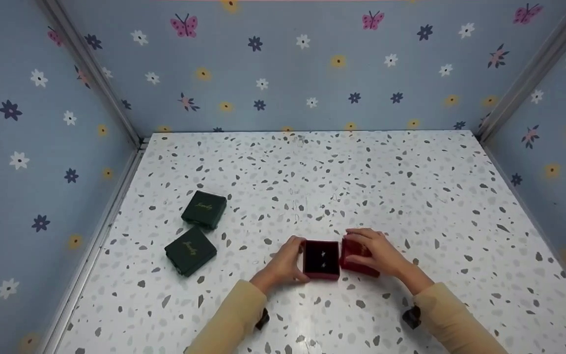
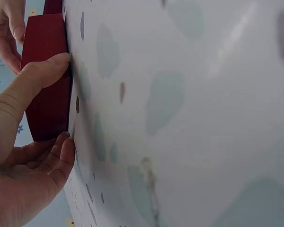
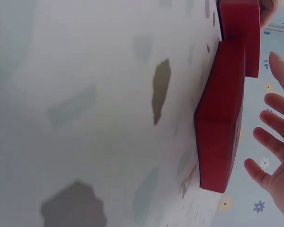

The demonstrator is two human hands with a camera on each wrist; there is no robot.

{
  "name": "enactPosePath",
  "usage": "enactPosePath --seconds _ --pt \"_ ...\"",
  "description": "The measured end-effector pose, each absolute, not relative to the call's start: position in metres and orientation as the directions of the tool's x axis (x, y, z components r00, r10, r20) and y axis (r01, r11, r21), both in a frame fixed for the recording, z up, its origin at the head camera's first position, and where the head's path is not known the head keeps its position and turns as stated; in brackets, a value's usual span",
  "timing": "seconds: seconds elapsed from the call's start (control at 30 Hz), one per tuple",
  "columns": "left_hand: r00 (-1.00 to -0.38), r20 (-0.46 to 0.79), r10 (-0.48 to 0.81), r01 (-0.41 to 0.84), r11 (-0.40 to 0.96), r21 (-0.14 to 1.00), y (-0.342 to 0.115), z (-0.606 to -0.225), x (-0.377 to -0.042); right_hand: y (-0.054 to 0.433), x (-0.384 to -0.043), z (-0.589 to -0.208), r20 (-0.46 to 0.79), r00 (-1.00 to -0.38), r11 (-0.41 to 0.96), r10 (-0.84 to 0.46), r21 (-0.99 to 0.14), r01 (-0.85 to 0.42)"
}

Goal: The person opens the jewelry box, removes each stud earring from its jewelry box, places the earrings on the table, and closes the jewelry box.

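Observation:
A small red jewelry box base (image 1: 321, 276), its black insert facing up, sits on the table in the head view. Two tiny shiny pieces (image 1: 323, 259), perhaps earrings, stand in that insert. My left hand (image 1: 284, 263) grips the base from its left side, thumb on the near wall and fingers at the far corner; the left wrist view shows this hold on the red wall (image 2: 45, 40). Just right of the base lies the red lid (image 1: 367, 272), top up with gold lettering. Over it hovers my right hand (image 1: 381, 253). Its fingers (image 3: 274, 120) are spread, apart from the lid in the right wrist view.
Two dark green jewelry boxes, one farther back (image 1: 204, 209) and one nearer (image 1: 191, 250), lie close together on the left of the speckled white table (image 1: 312, 182). Blue flower-patterned panels (image 1: 283, 64) enclose the table at the back and both sides.

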State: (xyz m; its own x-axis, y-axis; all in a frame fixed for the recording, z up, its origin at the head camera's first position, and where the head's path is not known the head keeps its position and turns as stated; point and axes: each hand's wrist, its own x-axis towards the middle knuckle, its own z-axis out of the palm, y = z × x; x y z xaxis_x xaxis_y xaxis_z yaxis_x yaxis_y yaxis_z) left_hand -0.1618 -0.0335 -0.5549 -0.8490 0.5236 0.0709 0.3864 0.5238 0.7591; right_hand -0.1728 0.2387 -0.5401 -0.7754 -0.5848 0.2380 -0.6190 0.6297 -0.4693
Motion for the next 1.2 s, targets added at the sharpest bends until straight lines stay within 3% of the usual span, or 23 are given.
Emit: enactPosePath --seconds 0.7,1.2 --pt "-0.848 0.062 0.526 0.380 0.523 0.763 -0.034 -0.553 -0.163 0.205 -0.176 -0.550 0.435 -0.749 0.481 -0.499 -0.580 -0.658" --pt "-0.843 0.088 0.531 0.411 0.529 0.742 -0.035 -0.555 -0.163 0.189 -0.177 -0.561 0.423 -0.775 0.415 -0.469 -0.669 -0.616"
